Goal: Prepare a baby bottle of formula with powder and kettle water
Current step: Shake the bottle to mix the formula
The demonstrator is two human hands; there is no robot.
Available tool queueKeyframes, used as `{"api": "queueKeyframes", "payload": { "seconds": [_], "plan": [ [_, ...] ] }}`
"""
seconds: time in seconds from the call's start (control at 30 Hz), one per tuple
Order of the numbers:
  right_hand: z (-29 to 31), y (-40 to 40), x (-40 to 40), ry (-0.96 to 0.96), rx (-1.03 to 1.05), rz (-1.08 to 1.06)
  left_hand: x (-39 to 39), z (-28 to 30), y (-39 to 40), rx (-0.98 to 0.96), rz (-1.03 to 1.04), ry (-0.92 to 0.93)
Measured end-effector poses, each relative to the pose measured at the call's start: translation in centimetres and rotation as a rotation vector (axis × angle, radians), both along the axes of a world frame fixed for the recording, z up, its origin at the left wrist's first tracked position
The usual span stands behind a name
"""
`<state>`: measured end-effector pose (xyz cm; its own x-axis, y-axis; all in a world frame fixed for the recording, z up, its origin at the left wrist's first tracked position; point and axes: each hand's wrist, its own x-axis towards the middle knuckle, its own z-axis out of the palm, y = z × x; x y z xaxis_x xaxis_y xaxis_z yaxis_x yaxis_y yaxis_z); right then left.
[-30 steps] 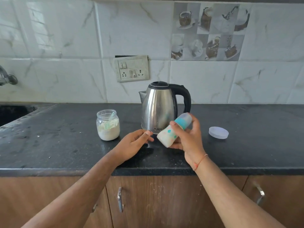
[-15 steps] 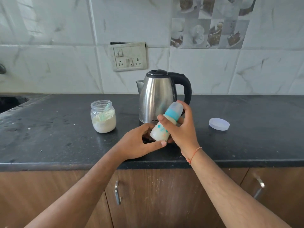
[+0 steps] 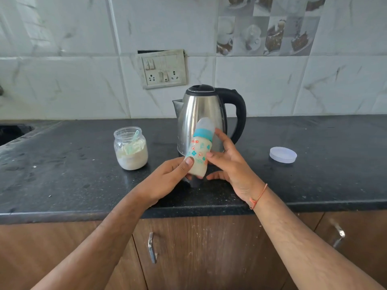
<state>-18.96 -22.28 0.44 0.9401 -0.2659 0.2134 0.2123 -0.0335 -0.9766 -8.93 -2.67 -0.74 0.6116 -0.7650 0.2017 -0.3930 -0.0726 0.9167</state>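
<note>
A baby bottle (image 3: 198, 153) with a teal collar, clear cap and milky liquid inside is held tilted a little above the black counter (image 3: 62, 181), in front of the steel kettle (image 3: 201, 114). My left hand (image 3: 167, 181) grips its lower part, thumb across the front. Against the bottle's right side lies my right hand (image 3: 228, 164), with fingers fairly straight and the thumb low. An open glass jar of white powder (image 3: 130, 150) with a scoop in it stands left of the kettle.
A white jar lid (image 3: 283, 154) lies on the counter to the right. A switch and socket plate (image 3: 162, 69) is on the tiled wall behind the kettle. A sink edge (image 3: 12, 132) shows at far left. Wooden cabinet doors with metal handles (image 3: 151, 246) run below.
My left hand came in from beside the bottle and took hold of its lower part. The bottle swung from steeply tilted to nearly upright. My right hand's grip loosened.
</note>
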Motion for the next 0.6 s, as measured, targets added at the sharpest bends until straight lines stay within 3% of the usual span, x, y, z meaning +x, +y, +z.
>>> {"api": "queueKeyframes", "payload": {
  "seconds": [0.2, 0.37, 0.6],
  "plan": [
    [0.0, -0.1, -0.3, -0.056, -0.014, 0.039, 0.1, -0.3, -0.1, -0.012, -0.056, -0.024],
    [0.2, 0.5, -0.6, -0.145, 0.020, -0.055, 0.0, -0.5, -0.5, -0.046, -0.023, -0.037],
    [0.1, 1.1, -0.5, -0.169, -0.021, -0.076, -0.1, -0.3, -0.3, 0.039, 0.012, -0.111]
  ]
}}
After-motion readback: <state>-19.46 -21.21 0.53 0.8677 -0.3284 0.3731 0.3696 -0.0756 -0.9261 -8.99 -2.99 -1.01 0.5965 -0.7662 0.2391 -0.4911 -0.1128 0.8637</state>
